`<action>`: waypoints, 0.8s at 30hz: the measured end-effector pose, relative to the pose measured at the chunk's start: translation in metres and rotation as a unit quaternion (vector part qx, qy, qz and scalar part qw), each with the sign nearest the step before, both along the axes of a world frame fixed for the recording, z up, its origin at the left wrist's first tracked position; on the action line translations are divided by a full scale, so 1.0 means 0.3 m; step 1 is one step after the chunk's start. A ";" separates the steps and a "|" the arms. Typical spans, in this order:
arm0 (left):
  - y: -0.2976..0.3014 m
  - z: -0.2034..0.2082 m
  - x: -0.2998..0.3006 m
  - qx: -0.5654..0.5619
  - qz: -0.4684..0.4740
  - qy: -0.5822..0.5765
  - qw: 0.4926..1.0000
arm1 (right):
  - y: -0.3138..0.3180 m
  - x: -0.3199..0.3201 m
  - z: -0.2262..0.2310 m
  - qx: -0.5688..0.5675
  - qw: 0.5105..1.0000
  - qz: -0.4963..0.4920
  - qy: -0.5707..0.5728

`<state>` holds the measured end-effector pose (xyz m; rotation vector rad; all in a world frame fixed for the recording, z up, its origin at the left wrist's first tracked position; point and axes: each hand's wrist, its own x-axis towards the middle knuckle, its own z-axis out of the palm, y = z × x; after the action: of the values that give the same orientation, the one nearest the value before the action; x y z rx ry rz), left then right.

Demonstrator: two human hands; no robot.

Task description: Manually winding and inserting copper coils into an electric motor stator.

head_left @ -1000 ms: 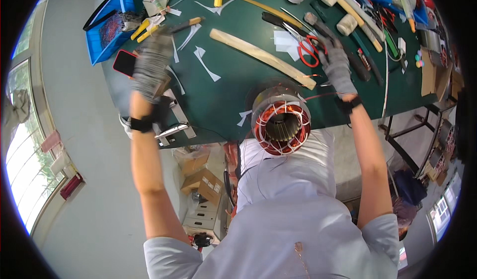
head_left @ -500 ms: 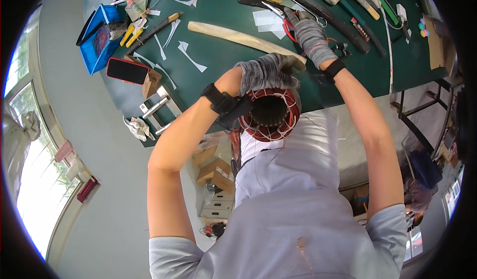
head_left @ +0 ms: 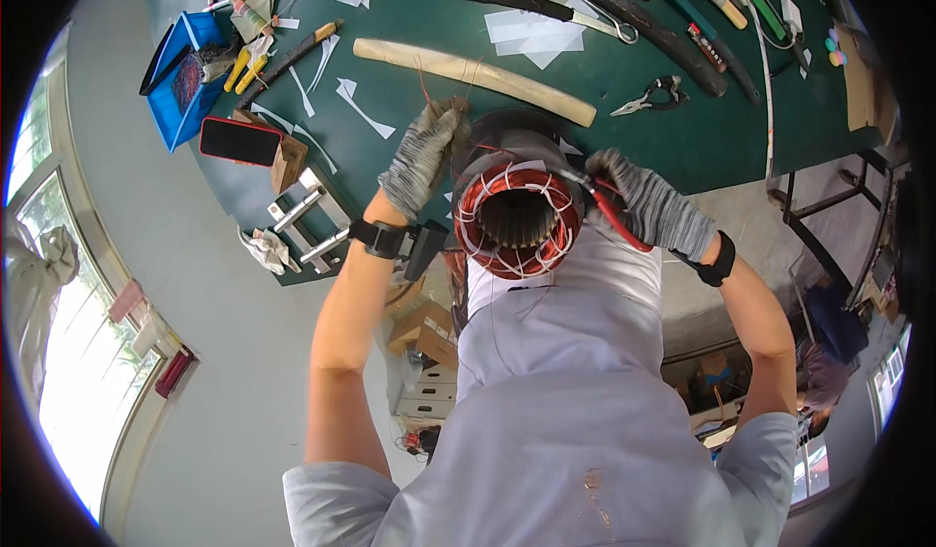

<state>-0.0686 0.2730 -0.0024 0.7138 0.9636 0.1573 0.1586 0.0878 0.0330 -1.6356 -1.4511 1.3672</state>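
A motor stator (head_left: 473, 245) with red windings laced in white cord stands at the table's near edge, close to my body. Its round bore faces up toward me. On its right, my gloved right hand (head_left: 648, 201) is closed around red-handled scissors (head_left: 614, 217), whose blades point at the stator's upper side. To the left of the stator, my gloved left hand (head_left: 425, 152) pinches thin reddish lead wires (head_left: 425, 81) that stick up past the fingertips. A red wire runs from that hand across the stator's top.
A pale wooden stick (head_left: 473, 79) lies beyond the stator, with pliers (head_left: 651, 97) to its right. White paper sheets (head_left: 534, 35), dark bars and a hammer sit farther back. At left are a blue bin (head_left: 185, 79), a phone (head_left: 241, 141) and a metal frame (head_left: 312, 217).
My right hand has taken the scissors off the table and brought them back to the stator. My left hand has moved left off the stator's top and now holds up lead wires.
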 end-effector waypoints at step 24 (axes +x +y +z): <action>-0.039 0.320 0.052 0.146 0.072 -0.083 0.983 | 0.105 0.166 -0.135 0.083 0.886 0.036 -0.454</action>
<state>-0.0528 0.2614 0.0937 0.8848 0.8395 0.4851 0.2085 0.1192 -0.0075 -2.2438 -2.0594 0.4316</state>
